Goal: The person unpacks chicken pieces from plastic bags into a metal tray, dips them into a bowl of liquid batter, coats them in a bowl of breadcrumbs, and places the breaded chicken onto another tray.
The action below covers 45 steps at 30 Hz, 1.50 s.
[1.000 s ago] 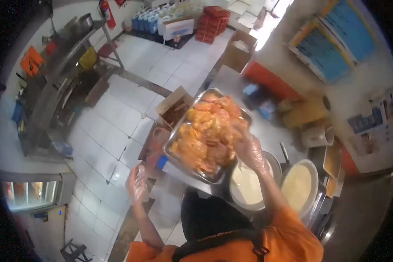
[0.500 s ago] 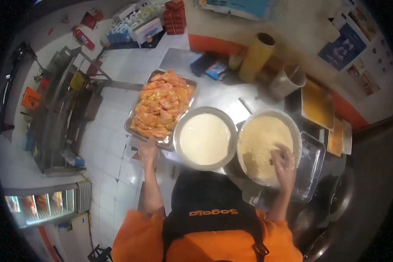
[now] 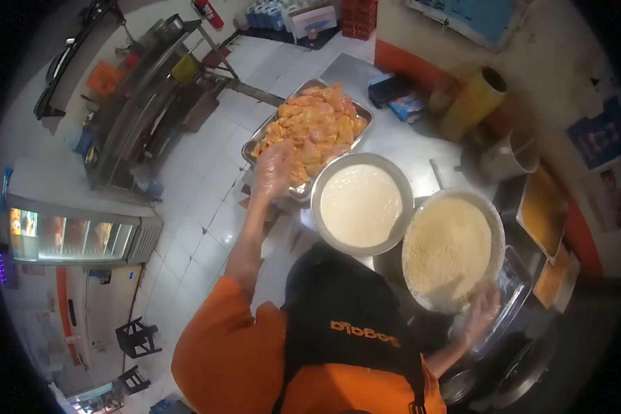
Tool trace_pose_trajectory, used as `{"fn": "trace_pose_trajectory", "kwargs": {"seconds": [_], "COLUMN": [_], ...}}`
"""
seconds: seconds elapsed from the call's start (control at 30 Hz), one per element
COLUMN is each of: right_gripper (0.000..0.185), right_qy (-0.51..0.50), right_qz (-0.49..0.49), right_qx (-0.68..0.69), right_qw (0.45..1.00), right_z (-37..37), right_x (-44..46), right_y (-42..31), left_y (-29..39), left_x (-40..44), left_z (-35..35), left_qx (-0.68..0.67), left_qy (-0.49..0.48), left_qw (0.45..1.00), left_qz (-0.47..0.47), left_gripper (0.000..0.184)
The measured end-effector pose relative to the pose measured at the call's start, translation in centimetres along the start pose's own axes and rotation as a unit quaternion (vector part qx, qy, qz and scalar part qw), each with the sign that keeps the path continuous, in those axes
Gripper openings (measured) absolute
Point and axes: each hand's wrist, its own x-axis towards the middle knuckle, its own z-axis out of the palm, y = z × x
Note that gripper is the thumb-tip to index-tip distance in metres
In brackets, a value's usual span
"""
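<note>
The left hand [image 3: 274, 169] reaches over the near edge of the metal tray [image 3: 301, 192] on the left, fingers bent down against the raw meat pieces [image 3: 317, 117] heaped there. Coming in over that edge probably keeps the forearm clear of the round bowl [image 3: 317, 207] just beside it, which is filled with a smooth, cream-coloured liquid [image 3: 361, 205]. Next rightward stands the wide tub [image 3: 408, 255] of pale powder [image 3: 448, 241]; the three vessels sit in a close row, presumably so that each falls within arm's reach. The right hand [image 3: 483, 307] is at the tub's near right rim, perhaps steadying it (a guess from its position alone). Beyond lies a clear container [image 3: 514, 293].

The left fingertips sink from view among the pieces, so I cannot tell whether they pinch one. The right fingers blur against the rim; their grip cannot be told either. The hand partly covers the clear container, whose contents are hard to make out.
</note>
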Motion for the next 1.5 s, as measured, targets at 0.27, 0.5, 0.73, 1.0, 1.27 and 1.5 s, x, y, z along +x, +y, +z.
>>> {"fn": "trace_pose_trajectory", "kwargs": {"seconds": [0.27,0.5,0.73,1.0,1.27,1.5], "right_gripper": [0.027,0.026,0.048,0.042,0.053,0.043], "right_qy": [-0.017,0.031,-0.321,-0.238,-0.177,-0.094], "right_qz": [-0.015,0.02,0.088,0.034,0.073,-0.022], "right_qx": [-0.101,0.004,0.301,0.376,0.152,0.158], "right_qw": [0.995,0.999,0.894,0.895,0.97,0.983], "right_z": [5.5,9.1,23.2,25.2,23.8,21.4], "right_x": [-0.4,-2.8,-4.5,-4.7,-5.7,-7.0], "right_y": [-5.9,-5.7,-11.6,-10.5,-11.2,-9.8], "left_y": [-1.5,-0.6,13.0,14.8,13.1,14.6], "left_x": [5.7,4.1,-1.6,-2.8,-3.8,-4.6], "left_z": [6.6,0.2,-1.2,-0.2,2.8,2.5], "left_qx": [0.026,-0.467,-0.516,-0.596,-0.444,-0.299], "left_qy": [-0.146,-0.106,-0.274,-0.291,-0.361,-0.375], "left_qw": [0.986,0.859,0.81,0.746,0.819,0.877], "left_qz": [0.081,-0.182,-0.052,-0.062,-0.047,-0.021], "left_gripper": [0.035,0.037,0.039,0.044,0.041,0.044]}}
